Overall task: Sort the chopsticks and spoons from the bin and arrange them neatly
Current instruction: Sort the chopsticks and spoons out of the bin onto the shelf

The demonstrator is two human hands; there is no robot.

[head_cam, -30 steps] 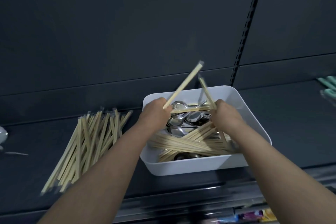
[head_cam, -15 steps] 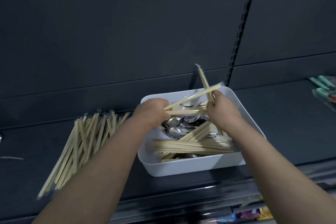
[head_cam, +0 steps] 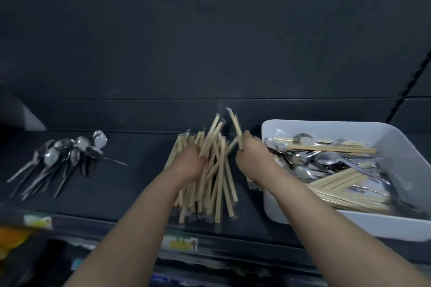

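Change: hands moved from bin (head_cam: 326,124) to chopstick pile (head_cam: 220,190).
Left hand (head_cam: 190,163): fingers curled round chopsticks (head_cam: 211,137) over pile.
Right hand (head_cam: 253,158): fingers grip a chopstick pair (head_cam: 235,123).
Room: bare shelf (head_cam: 140,182) between pile and spoons (head_cam: 63,156).

The left hand (head_cam: 191,163) and right hand (head_cam: 253,156) are over the chopstick pile (head_cam: 219,186) on the dark shelf (head_cam: 130,184). The left hand grips a small bunch (head_cam: 211,137). The right hand grips one pair (head_cam: 235,126). The spoon heap (head_cam: 60,158) lies far left. The white bin (head_cam: 326,223) sits right.
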